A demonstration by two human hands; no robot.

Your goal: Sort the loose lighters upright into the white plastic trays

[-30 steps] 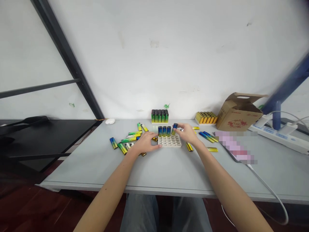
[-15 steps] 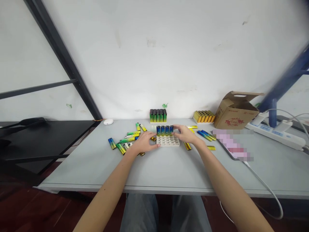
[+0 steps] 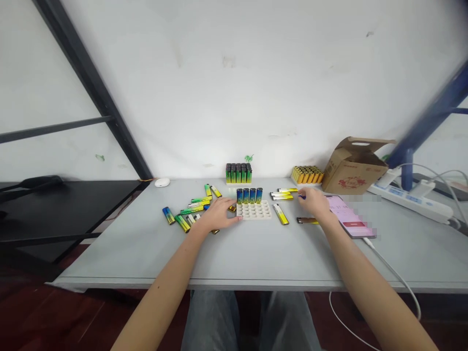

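A white tray with rows of holes (image 3: 253,212) lies on the table, and several blue-and-yellow lighters (image 3: 249,196) stand upright in its back row. My left hand (image 3: 218,214) grips the tray's left side, thumb at the front corner and fingers toward the back. To the right, my right hand (image 3: 313,201) is closed with its fingertips pinched on a blue lighter (image 3: 302,197), mostly hidden by the hand. Loose yellow-and-silver lighters (image 3: 281,214) lie between the tray and that hand. A brown-and-yellow lighter (image 3: 306,221) is just below it.
Mixed loose lighters (image 3: 183,223) are scattered left of the tray. At the wall stand a filled green lighter tray (image 3: 239,174) and a filled yellow one (image 3: 307,175). A cardboard box (image 3: 353,168), a phone (image 3: 351,217) with cable and a power strip (image 3: 409,202) occupy the right.
My right hand has left the upright lighters and moved right to the loose ones, where it pinches a blue lighter. My left hand has stayed at the tray.
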